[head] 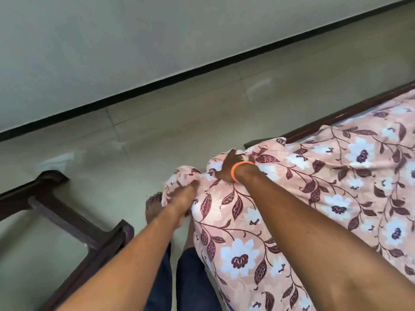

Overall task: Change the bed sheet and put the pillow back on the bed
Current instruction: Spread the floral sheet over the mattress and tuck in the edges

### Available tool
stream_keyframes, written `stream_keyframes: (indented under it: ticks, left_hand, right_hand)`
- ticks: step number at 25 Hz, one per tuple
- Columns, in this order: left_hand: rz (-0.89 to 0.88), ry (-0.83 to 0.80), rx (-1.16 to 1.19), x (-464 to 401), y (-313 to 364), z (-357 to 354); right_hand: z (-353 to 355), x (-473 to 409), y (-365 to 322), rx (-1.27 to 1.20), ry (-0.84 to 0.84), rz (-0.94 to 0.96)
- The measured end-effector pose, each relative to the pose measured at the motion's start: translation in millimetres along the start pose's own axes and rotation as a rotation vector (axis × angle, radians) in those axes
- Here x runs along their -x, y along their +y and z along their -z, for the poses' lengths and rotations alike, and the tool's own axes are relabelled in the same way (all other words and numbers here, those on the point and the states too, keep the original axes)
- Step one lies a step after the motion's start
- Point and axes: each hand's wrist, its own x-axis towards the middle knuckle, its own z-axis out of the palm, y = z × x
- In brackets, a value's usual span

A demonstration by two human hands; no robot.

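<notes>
- head view: the pink floral bed sheet (pixel 303 198) covers the bed from about 3 o'clock down to 5 o'clock, its near corner bunched up just right of centre.
- the left hand (pixel 182 198) is closed around a gathered fold of the sheet at the corner, fingers wrapped in the cloth.
- the right hand (pixel 229 167), with an orange band (pixel 241 170) on the wrist, presses down and grips the sheet just beside the left hand, toward 2 o'clock from it; the two hands are near but apart.
- the dark wooden bed frame (pixel 336 115) edges the sheet at 2 o'clock.
- a second dark wooden frame (pixel 67 216) lies on the tiled floor (pixel 157 113) at 8 o'clock.
- a bare foot (pixel 152 205) and blue trouser legs (pixel 193 283) show at 6 o'clock.
- a pale wall (pixel 112 41) with a black skirting strip runs across 11 to 1 o'clock.
</notes>
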Motion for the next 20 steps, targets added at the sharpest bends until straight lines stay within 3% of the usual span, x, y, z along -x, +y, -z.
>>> stream_keyframes:
  ticks: [2, 5, 8, 10, 12, 13, 15, 16, 20]
  left_hand:
    - [0.083, -0.162, 0.244, 9, -8, -15]
    - [0.107, -0.217, 0.300, 9, -8, -18]
    - [0.163, -0.257, 0.326, 1, -6, -6]
    - [0.174, -0.262, 0.348, -1, -9, -7]
    - [0.136, -0.146, 0.306, -7, -9, -12]
    - [0.107, -0.060, 0.256, -8, -7, -12]
    - [0.064, 0.015, 0.196, 0, -3, -11]
    - [0.038, -0.026, 0.206, 8, -5, -12]
    - [0.005, -0.442, 0.395, 29, -23, -7]
  right_hand:
    - [-4, 4, 2, -0.019, 0.048, -0.065]
    - [-11, -2, -7, 0.050, 0.104, 0.004]
    - [1, -3, -16, 0.162, -0.053, 0.203]
    - [16, 0, -20, 0.168, 0.023, 0.234]
    - [26, 2, -25, 0.155, 0.232, 0.253]
    - [27, 4, -28, 0.098, 0.258, 0.298]
    - [23, 10, -32, -0.103, 0.101, 0.407]
    - [21, 16, -32, -0.146, -0.019, 0.452]
    - [15, 37, -19, -0.041, -0.374, 0.508]
